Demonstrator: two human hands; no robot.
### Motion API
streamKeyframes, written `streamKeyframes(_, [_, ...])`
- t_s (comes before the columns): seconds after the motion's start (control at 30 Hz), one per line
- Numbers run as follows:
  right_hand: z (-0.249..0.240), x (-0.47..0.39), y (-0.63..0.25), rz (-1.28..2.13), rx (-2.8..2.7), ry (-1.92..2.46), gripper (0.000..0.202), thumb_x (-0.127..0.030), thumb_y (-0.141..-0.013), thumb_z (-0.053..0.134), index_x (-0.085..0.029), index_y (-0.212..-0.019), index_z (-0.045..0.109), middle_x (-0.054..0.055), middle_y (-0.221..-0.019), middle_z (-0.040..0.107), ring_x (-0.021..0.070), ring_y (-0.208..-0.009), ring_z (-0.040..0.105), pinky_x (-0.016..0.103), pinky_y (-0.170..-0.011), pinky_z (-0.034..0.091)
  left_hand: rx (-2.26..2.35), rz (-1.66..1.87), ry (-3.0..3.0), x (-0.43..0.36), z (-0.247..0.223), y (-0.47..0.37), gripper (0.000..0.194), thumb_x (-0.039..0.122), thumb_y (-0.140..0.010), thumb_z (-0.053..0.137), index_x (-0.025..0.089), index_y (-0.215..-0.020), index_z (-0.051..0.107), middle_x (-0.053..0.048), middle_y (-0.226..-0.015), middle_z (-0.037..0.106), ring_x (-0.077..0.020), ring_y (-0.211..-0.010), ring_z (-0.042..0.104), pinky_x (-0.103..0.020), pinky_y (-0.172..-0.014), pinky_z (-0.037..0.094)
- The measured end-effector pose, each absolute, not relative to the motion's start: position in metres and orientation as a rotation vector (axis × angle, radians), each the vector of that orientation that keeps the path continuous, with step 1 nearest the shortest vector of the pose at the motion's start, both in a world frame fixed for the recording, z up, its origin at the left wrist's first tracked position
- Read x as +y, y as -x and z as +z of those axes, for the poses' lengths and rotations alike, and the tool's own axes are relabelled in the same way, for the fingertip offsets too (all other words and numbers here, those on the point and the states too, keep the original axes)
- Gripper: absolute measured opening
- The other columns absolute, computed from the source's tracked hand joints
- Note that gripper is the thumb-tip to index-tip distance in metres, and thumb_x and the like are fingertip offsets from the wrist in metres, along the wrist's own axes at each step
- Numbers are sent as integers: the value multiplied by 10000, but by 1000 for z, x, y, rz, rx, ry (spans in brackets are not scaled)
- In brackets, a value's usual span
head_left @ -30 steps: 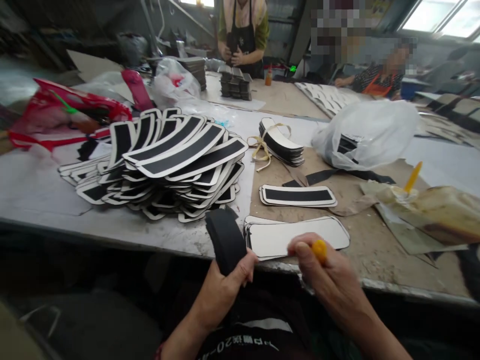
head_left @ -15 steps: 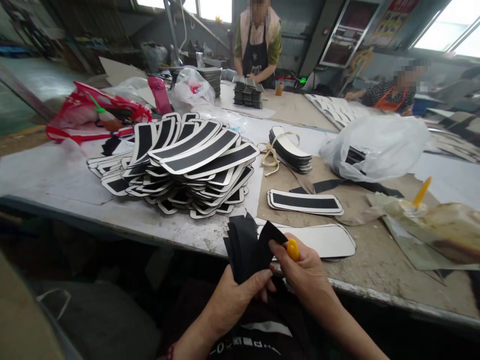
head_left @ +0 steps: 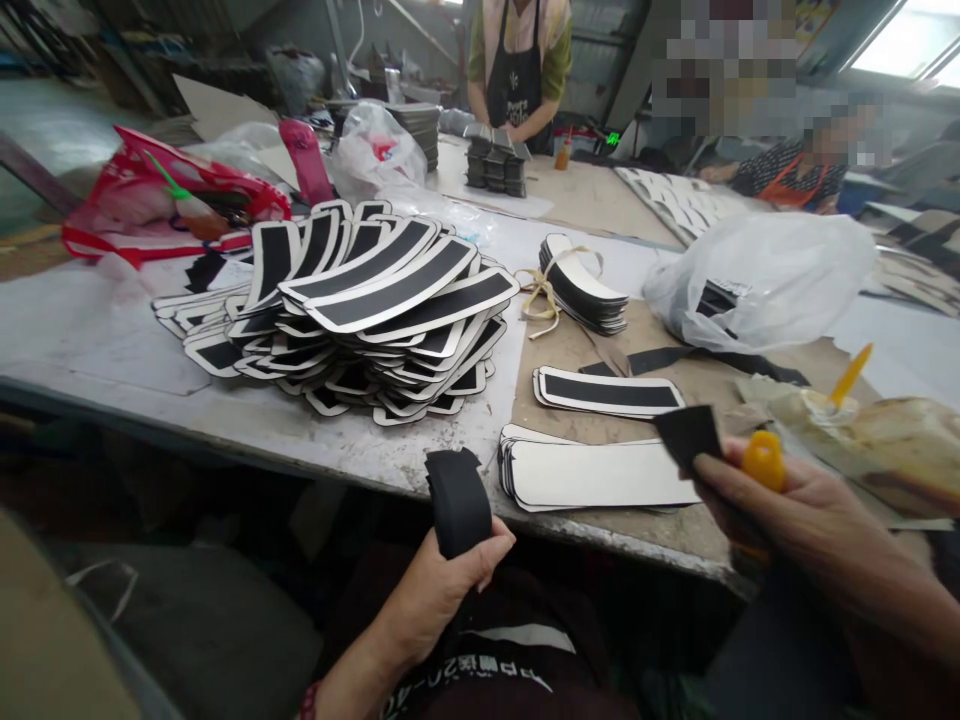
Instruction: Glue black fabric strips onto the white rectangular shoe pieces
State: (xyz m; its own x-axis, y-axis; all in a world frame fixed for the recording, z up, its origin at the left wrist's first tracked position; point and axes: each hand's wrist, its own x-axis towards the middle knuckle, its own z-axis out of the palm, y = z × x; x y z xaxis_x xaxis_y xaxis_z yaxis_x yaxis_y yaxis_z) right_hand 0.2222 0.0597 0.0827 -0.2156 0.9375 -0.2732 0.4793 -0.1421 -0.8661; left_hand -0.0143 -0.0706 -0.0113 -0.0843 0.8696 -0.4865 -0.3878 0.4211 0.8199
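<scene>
Left hand gripping black strips at table edge; right hand pinching one strip (plus yellow tool) over white blanks. Could land crooked if dropped askew.

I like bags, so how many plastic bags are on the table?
3: a red bag at the far left, a white bag behind the big pile of pieces, and a big clear bag on the right. More may be hidden.
</scene>
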Motion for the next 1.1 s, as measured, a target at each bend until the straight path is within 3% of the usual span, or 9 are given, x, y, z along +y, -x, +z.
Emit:
streamKeyframes(0.13, [63, 78, -214, 1226, -2437, 1504, 336, -475, -802, 522, -185, -634, 511, -29, -597, 475, 111, -559, 426, 242, -546, 352, 1368, 1233, -466, -52, -11, 11, 262, 377, -705, 680, 147, -763, 569, 61, -575, 424, -72, -528, 351, -199, -511, 293])
streamKeyframes(0.27, [52, 99, -180, 1353, -2797, 1328, 322, -450, -828, 460, -184, -651, 499, -24, -620, 517, 119, -578, 449, 240, -556, 329, 1491, 1233, -543, -34, -9, 7, 247, 368, -704, 672, 149, -753, 568, 50, -591, 460, -90, -558, 398, -211, -550, 325])
streamKeyframes(0.53, [40, 127, -137, 1461, -3016, 1270, 290, -430, -778, 526, -168, -653, 529, -15, -596, 519, 100, -535, 437, 213, -477, 278, 1613, 1160, -547, -20, -13, 4, 234, 327, -669, 670, 149, -802, 595, -2, -726, 584, -156, -700, 531, -263, -689, 407])
streamKeyframes(0.9, [33, 132, -126, 1288, -3165, 1240, 299, -412, -788, 510, -161, -641, 577, 1, -571, 526, 103, -506, 434, 222, -449, 258, 1740, 1045, -575, -8, -1, 5, 154, 301, -671, 650, 152, -696, 622, 2, -671, 625, -172, -683, 583, -259, -680, 443])
streamKeyframes(1.1, [28, 133, -127, 1227, -3195, 1198, 283, -413, -788, 512, -170, -691, 621, 17, -587, 578, 122, -534, 489, 224, -467, 281, 1814, 973, -586, 1, 3, 4, 271, 368, -641, 704, 115, -740, 697, -77, -765, 712, -247, -768, 645, -282, -647, 483])
